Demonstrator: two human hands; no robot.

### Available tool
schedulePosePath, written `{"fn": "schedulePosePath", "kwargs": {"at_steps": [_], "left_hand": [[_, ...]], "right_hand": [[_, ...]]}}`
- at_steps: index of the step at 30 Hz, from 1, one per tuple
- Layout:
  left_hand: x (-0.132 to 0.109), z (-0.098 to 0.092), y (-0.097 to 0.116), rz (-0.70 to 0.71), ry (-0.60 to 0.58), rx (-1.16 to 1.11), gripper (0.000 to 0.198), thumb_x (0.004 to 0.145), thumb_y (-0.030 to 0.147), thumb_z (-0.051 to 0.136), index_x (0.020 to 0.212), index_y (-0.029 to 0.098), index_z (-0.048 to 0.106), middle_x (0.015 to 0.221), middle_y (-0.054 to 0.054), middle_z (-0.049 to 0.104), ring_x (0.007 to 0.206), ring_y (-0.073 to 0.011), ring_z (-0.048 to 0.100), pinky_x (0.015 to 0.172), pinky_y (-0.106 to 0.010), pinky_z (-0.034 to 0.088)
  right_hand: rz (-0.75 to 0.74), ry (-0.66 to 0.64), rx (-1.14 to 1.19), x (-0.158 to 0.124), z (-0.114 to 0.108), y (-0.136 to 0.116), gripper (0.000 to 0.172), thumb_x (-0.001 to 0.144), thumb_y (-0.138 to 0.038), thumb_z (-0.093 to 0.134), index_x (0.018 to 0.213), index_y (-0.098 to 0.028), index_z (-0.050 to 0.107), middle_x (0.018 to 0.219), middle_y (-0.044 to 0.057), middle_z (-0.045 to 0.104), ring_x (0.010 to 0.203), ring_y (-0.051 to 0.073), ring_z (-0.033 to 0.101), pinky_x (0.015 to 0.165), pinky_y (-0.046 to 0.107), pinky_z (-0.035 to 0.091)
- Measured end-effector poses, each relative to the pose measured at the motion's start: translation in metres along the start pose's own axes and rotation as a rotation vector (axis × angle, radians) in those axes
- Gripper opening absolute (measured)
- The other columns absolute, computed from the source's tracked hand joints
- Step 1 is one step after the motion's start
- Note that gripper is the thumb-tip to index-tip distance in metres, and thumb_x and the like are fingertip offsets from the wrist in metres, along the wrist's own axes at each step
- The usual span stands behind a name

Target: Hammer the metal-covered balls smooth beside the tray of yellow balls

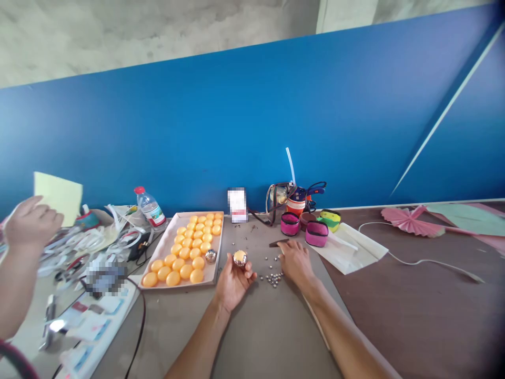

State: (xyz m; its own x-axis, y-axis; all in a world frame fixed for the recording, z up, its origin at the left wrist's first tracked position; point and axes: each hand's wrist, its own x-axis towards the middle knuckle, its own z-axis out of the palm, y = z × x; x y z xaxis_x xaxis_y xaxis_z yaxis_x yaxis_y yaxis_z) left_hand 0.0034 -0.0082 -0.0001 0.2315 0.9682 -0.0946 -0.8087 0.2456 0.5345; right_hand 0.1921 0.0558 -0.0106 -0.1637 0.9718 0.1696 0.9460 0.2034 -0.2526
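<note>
My left hand (232,281) is palm up on the grey table, fingers curled round a shiny half-ball with an orange inside (240,258). My right hand (295,263) rests palm down just right of it, fingers bent over a small heap of steel beads (273,278); whether it pinches one is hidden. A tray (165,243) of several orange half-balls (193,245) lies to the left of my left hand, with one silver half-ball (211,256) at its near right edge.
Another person's hand (29,223) is raised at the far left over a clutter of cables and tools (94,247). A water bottle (150,207), pink pouches (303,227), a glue gun cup (295,200), a white paper bag (351,247) and pink paper fans (410,221) lie along the blue wall.
</note>
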Motion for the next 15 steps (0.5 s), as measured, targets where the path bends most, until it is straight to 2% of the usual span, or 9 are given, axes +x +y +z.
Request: {"fn": "schedulePosePath", "kwargs": {"at_steps": [4,10,13,15], "left_hand": [[-0.0005,0.0019,0.0003,-0.007,0.011,0.001,0.036,0.085,0.047,0.043,0.081,0.015,0.06,0.067,-0.002,0.052,0.053,-0.0087,0.044,0.07,-0.03,0.046],[-0.0025,0.0062,-0.0006,-0.006,-0.005,0.023,0.039,0.084,0.049,0.042,0.084,0.015,0.06,0.067,-0.002,0.051,0.054,-0.0089,0.043,0.07,-0.03,0.046],[-0.0028,0.0059,-0.0012,-0.026,-0.021,0.028,0.038,0.085,0.048,0.041,0.084,0.015,0.061,0.068,-0.002,0.052,0.055,-0.0092,0.044,0.071,-0.031,0.045],[-0.0024,0.0046,-0.0016,-0.034,-0.023,0.026,0.037,0.085,0.047,0.042,0.087,0.016,0.061,0.069,-0.003,0.053,0.055,-0.0095,0.045,0.072,-0.031,0.045]], "right_hand": [[-0.128,0.005,0.013,-0.0008,-0.0009,-0.0012,0.027,0.08,-0.013,0.044,0.094,-0.024,0.064,0.097,0.007,0.059,0.095,0.022,0.045,0.077,0.032,0.025],[-0.115,-0.034,0.056,0.0014,0.0047,-0.002,0.02,0.077,-0.011,0.045,0.075,-0.02,0.063,0.088,0.007,0.061,0.091,0.019,0.048,0.074,0.031,0.026],[-0.119,0.082,0.209,0.0012,0.0036,-0.0047,0.019,0.079,-0.012,0.042,0.075,-0.017,0.06,0.085,0.007,0.061,0.085,0.018,0.051,0.074,0.03,0.029],[-0.121,0.145,0.446,0.0008,0.0031,-0.0083,0.018,0.08,-0.014,0.039,0.079,-0.017,0.058,0.081,0.007,0.062,0.077,0.016,0.054,0.072,0.028,0.033]]}}
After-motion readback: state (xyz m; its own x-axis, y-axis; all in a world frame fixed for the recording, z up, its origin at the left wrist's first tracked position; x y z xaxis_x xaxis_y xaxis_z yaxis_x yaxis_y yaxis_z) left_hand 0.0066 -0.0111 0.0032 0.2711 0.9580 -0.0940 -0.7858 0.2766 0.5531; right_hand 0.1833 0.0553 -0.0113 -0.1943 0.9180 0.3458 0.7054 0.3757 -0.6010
